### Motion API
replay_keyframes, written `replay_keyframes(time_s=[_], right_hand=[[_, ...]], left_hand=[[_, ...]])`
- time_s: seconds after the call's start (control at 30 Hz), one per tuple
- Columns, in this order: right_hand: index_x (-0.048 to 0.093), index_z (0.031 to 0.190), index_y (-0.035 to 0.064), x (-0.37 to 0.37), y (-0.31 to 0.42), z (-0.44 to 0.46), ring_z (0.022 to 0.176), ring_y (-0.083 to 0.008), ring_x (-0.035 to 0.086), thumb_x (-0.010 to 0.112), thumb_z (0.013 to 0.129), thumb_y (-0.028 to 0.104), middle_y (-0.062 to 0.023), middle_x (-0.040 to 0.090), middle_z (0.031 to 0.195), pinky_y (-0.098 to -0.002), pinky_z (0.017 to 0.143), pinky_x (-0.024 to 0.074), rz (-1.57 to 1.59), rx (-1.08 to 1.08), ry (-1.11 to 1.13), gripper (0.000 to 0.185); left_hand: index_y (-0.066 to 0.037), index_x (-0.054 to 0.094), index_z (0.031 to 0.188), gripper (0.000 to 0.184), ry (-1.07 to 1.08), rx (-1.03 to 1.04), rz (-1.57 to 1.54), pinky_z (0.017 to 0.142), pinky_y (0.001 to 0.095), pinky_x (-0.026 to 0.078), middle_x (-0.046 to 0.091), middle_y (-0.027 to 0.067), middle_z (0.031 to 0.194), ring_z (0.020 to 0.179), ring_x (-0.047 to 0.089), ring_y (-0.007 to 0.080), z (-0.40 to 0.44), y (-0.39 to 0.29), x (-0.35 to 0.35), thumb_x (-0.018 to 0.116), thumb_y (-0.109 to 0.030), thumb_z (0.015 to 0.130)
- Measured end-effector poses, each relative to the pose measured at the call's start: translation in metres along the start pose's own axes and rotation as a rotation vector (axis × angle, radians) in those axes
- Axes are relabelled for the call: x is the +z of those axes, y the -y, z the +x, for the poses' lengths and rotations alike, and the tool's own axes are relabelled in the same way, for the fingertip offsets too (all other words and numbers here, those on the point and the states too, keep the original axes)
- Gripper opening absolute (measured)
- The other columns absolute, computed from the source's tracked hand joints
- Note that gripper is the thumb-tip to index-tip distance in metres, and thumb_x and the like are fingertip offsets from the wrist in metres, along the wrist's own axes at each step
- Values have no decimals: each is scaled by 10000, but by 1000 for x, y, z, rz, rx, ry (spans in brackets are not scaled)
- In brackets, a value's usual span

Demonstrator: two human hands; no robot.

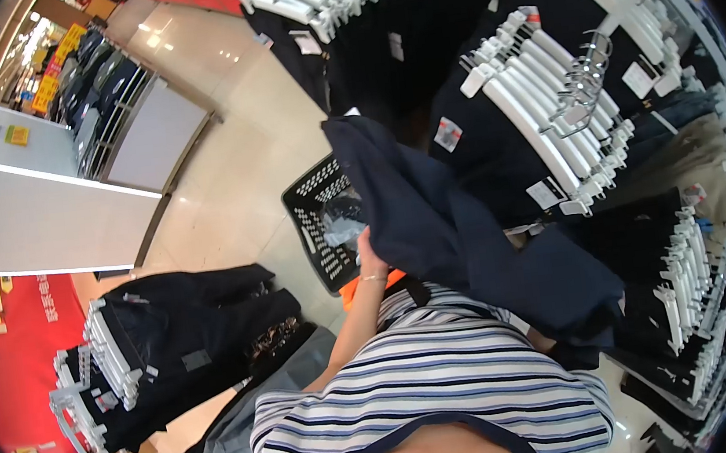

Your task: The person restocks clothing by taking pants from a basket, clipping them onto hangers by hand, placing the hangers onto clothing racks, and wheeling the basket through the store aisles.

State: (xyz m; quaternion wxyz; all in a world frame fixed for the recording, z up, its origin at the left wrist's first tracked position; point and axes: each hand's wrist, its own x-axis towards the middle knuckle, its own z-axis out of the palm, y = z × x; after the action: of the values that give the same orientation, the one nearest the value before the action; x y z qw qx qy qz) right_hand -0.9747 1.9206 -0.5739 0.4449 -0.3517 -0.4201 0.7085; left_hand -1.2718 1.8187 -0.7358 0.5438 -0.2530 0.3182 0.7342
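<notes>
Dark garment (459, 216) held lengthwise in front of the body

The garment lies slantwise before the striped shirt (431, 370), one end beyond the left hand (369, 257), the other toward the wearer's right side. The left hand is closed on the near edge: the thumb side shows, while the fingers pass under the cloth. Gripping at the edge probably leaves the face of the fabric uncovered and the length extended. The right hand does not show; the cloth appears to cover that area, so its grip cannot be told. The slant and folds suggest that the far portion has support, but the pictures do not confirm it.

A black basket (305, 252) sits just beyond the left hand, partly hidden by the garment. Its open top faces up, presumably for easy access, and clear plastic-like material (342, 220) lies inside. An orange item (349, 293) shows beside its near end.

Further out, white hangers (538, 120) carry dark clothing in a close row, likely to save rail space and keep each piece flat. Dark trousers (187, 324) hang at lower left. A white counter (42, 207) stands across the tiled floor (200, 190).
</notes>
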Motion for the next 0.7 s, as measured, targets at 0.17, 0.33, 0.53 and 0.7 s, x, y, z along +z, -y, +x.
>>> replay_keyframes(time_s=[0.17,0.33,0.53,0.7], right_hand=[[473,1186,-36,-49,-27,0,878,-211,602,666,813,352,-146,581,1057,-316,772,487,-119,338,-510,572],[565,1095,-26,-45,-38,-8,920,-164,603,580,888,286,-127,636,982,-280,812,459,-798,485,-86,376],[107,1412,19,60,63,15,1347,-319,216,783,620,486,-227,227,1432,-424,1084,160,-336,-428,251,1141],[96,1408,9,69,47,63,1235,-256,357,731,757,274,-182,339,1350,-345,1023,289,-246,-342,-196,948]], left_hand=[[50,548,1080,401,411,-69,171,901,385,478,600,180,1052,962,607,283,-33,-22,25,452,-51,704],[-8,606,975,353,348,366,764,817,335,490,622,123,996,916,603,229,-79,-1,92,631,79,634],[46,558,785,214,668,802,1514,553,331,425,543,190,664,600,568,316,-104,14,122,600,-2,581],[49,565,811,316,712,1342,1677,581,388,442,551,207,746,679,556,378,-105,28,104,657,-40,522]])
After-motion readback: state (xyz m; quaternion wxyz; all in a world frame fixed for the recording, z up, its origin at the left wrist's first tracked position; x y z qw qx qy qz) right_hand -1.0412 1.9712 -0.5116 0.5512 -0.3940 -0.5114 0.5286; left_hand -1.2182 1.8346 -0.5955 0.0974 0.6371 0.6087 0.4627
